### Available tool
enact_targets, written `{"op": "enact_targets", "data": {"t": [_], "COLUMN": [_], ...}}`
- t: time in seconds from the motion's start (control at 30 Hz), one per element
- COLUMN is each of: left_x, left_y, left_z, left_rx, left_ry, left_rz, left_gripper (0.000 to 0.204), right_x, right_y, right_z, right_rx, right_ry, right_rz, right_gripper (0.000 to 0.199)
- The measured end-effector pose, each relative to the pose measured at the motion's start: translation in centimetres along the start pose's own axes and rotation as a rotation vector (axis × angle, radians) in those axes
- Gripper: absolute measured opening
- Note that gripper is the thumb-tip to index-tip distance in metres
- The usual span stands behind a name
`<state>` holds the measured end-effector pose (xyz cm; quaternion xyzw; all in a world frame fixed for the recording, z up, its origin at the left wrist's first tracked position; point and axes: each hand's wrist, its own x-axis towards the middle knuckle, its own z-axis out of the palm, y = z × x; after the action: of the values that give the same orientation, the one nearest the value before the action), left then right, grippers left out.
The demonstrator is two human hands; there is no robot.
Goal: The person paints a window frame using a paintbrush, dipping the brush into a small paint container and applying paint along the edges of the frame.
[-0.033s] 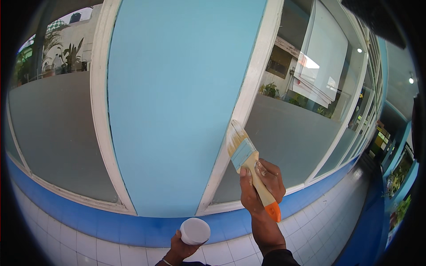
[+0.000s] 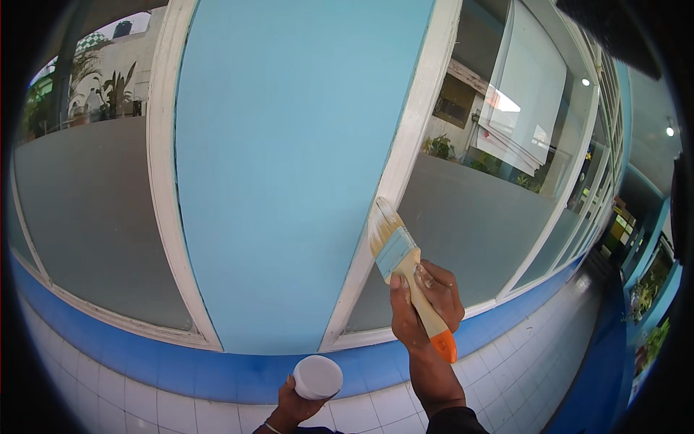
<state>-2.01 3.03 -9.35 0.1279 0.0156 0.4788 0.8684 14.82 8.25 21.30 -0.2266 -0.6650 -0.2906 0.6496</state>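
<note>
Closed round the handle of a paintbrush (image 2: 397,249), my right hand (image 2: 426,300) has its thumb near the ferrule. The brush has a pale wooden handle with an orange end, and white paint coats its bristles. Its bristle tip lies at the white window frame (image 2: 405,145) on the right of the light blue wall panel (image 2: 289,159). Low in the view, my left hand (image 2: 298,403) grips a round white tub (image 2: 318,377). The tub's top looks plain white; whether that is paint or a lid I cannot tell.
A second white frame (image 2: 163,145) borders the panel on the left. Half-frosted window panes (image 2: 94,210) stand on both sides, reflecting plants. Along the bottom runs a dark blue base strip (image 2: 275,369), above a white tiled floor (image 2: 506,369). A corridor with lamps recedes at the right.
Almost nothing differs. The brush and my right hand have shifted very slightly; the left hand and tub stay where they were.
</note>
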Motion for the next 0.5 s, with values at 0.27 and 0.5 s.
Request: {"op": "enact_targets", "data": {"t": [0.27, 0.5], "left_x": [-0.3, -0.4], "left_y": [-0.1, 0.0], "left_z": [0.5, 0.6], "left_rx": [0.003, 0.017], "left_ry": [0.023, 0.035], "left_rz": [0.006, 0.002], "left_gripper": [0.090, 0.092], "right_x": [-1.3, -2.6], "right_y": [-0.3, -0.5], "right_z": [-0.1, -0.4], "right_rx": [-0.001, 0.027], "right_ry": [-0.011, -0.036], "right_rz": [0.014, 0.020], "right_gripper": [0.028, 0.028]}}
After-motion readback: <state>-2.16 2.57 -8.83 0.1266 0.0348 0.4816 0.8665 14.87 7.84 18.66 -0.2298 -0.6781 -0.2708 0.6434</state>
